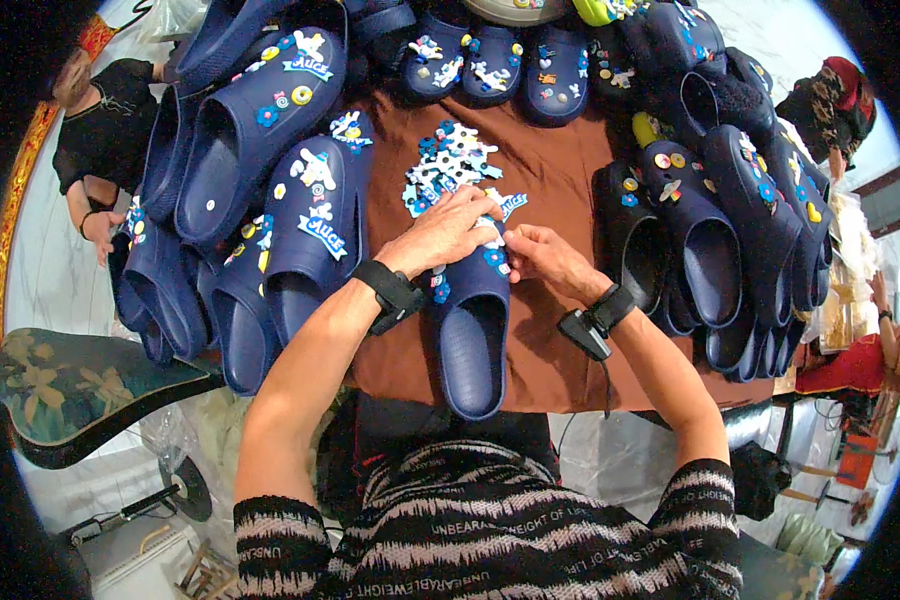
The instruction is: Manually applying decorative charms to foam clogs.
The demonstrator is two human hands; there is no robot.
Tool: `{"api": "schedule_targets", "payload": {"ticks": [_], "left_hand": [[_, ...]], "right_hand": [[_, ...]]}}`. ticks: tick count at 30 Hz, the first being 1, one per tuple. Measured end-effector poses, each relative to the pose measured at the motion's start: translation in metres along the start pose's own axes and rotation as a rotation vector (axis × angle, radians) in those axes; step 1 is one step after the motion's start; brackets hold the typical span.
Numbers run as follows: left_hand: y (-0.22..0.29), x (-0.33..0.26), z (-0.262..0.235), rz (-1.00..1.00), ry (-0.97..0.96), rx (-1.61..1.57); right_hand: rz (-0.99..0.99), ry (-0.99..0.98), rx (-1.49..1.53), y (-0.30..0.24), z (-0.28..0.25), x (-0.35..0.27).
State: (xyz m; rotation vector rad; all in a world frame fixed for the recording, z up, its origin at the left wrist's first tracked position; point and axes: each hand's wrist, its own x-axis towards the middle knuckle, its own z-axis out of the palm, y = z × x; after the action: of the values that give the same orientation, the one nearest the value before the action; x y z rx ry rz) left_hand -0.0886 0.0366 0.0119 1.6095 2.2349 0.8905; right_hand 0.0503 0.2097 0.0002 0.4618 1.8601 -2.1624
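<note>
Steadying a blue clog [472, 330] at the near edge of the tabletop [560, 375], about midway along, with the left hand [445, 230], laying bent fingers over the toe. Holding the right hand's [548, 258] fingers in a narrow pinch at the clog's right side; cannot tell on what, if anything. Best, probably, to keep the toe braced, press charms squarely into the holes, and draw from the pile of charms [455, 155] just beyond, toward the far edge.
</note>
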Motion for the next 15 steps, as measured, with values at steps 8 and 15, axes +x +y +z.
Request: {"api": "schedule_targets", "payload": {"ticks": [8, 15], "left_hand": [[-0.010, -0.004, 0.014, -0.173, -0.007, -0.430], [0.002, -0.013, 0.022, -0.161, -0.025, -0.001]], "right_hand": [[-0.048, 0.055, -0.239, -0.015, 0.012, -0.003], [0.089, -0.035, -0.072, -0.003, 0.002, 0.001]]}}
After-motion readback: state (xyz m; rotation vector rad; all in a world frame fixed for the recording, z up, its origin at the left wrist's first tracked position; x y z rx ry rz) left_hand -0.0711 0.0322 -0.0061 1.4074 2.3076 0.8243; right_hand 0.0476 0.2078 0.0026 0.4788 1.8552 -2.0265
